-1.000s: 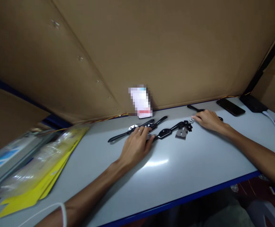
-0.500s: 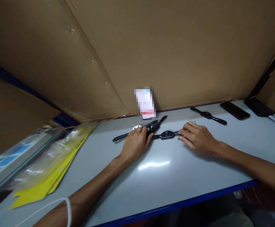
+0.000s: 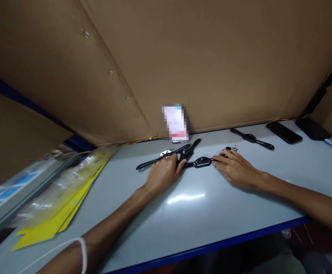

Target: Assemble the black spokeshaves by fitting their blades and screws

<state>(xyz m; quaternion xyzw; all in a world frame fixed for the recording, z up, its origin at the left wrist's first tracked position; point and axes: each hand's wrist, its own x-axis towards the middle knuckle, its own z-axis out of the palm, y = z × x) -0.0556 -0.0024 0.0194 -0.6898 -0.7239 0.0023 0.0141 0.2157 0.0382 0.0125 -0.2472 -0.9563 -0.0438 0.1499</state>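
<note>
A black spokeshave (image 3: 202, 162) lies across the middle of the table, its flat-bottomed body showing between my hands. My left hand (image 3: 165, 170), fingers bent, is closed round its left handle. More black spokeshaves (image 3: 186, 153) lie crossed just beyond those fingers, one with its handle (image 3: 146, 164) stretching out to the left. My right hand (image 3: 237, 167) has its fingers curled over the right handle, hiding most of it. Small silver screws (image 3: 234, 148) show just past the right fingers. A round shiny disc (image 3: 166, 153) lies behind my left hand.
Another spokeshave (image 3: 251, 138) and a dark phone (image 3: 284, 132) lie at the back right, near a black device (image 3: 312, 129) with a white cable. Yellow cards (image 3: 65, 213) and clear plastic bags (image 3: 60, 190) lie at left. Cardboard (image 3: 225, 68) walls the back.
My right hand has shifted slightly left along the spokeshave's handle, and the silver screws behind its fingers show more. My left hand has hardly moved.
</note>
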